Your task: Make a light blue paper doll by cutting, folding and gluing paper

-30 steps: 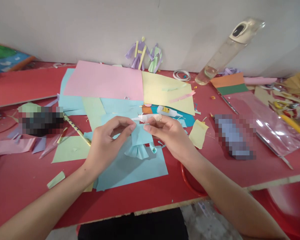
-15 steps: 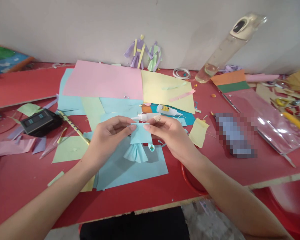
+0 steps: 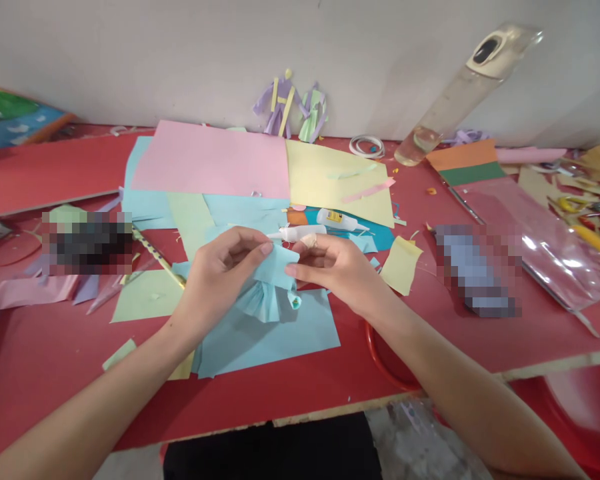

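Between finger and thumb, my left hand (image 3: 225, 263) pinches the upper left of a small light blue paper piece (image 3: 276, 265). My right hand (image 3: 333, 267) pinches that piece at its right edge, the thumb near the corner. The piece is tilted, its right side lower. Under it shows a pleated light blue fan shape (image 3: 263, 303), and to the right a small rolled blue paper bit (image 3: 295, 301). All are above a light blue sheet (image 3: 275, 343) on the red table. Two white glue bottles (image 3: 305, 232) (image 3: 336, 220) lie just beyond my hands.
Pink (image 3: 210, 160) and yellow sheets (image 3: 337, 177) lie at the back. Two paper figures (image 3: 280, 107) lean on the wall. A clear bottle (image 3: 445, 100) stands tilted in view at the back right. A patterned pencil (image 3: 157, 257) and paper scraps are at left, a pink pouch (image 3: 545, 240) at right.
The small blue paper has turned, its right side dropping. The pleated fan shape and rolled bit have shifted slightly left with it. My right thumb is lower on the edge.
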`<move>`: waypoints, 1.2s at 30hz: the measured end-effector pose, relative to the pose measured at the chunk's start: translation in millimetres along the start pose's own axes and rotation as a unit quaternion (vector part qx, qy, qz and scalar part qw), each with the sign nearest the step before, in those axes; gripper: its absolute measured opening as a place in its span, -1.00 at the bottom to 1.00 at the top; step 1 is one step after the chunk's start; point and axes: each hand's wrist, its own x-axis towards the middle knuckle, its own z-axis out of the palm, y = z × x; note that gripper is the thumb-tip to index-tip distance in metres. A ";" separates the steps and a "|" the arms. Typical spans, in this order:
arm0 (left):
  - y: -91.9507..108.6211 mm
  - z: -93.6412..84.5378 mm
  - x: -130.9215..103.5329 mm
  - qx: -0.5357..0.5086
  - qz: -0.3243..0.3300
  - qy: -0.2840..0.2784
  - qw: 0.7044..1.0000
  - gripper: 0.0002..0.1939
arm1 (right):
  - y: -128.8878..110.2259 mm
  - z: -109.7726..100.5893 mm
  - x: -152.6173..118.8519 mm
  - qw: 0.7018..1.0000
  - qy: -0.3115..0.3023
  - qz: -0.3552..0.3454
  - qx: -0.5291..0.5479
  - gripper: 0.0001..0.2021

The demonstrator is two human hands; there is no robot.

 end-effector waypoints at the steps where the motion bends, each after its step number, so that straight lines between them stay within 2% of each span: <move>1: -0.5 0.1 -0.1 0.003 0.007 -0.004 1.000 -0.86 | 0.1 -0.1 0.2 1.000 0.000 0.000 -0.002 -0.70; 11: 0.1 -1.8 -3.2 0.077 0.081 0.003 0.994 -0.92 | 3.7 -3.3 2.6 0.999 0.007 -0.038 -0.028 -0.66; 17: 4.0 -5.8 -1.9 0.120 0.116 0.035 0.985 -0.94 | 3.8 -2.6 1.7 0.999 0.000 -0.034 -0.008 -0.74; 25: 11.4 -11.1 -0.4 0.071 0.039 -0.008 0.997 -0.89 | 3.2 -0.9 3.4 0.998 0.010 -0.049 0.035 -0.71; 31: 12.0 -11.4 1.0 0.032 0.005 -0.036 0.999 -0.86 | 2.7 -0.6 4.1 0.998 0.029 -0.051 0.035 -0.73; 36: 8.3 -7.2 0.1 0.003 -0.013 -0.023 1.000 -0.83 | 2.3 -1.0 3.8 0.999 0.026 -0.042 0.022 -0.76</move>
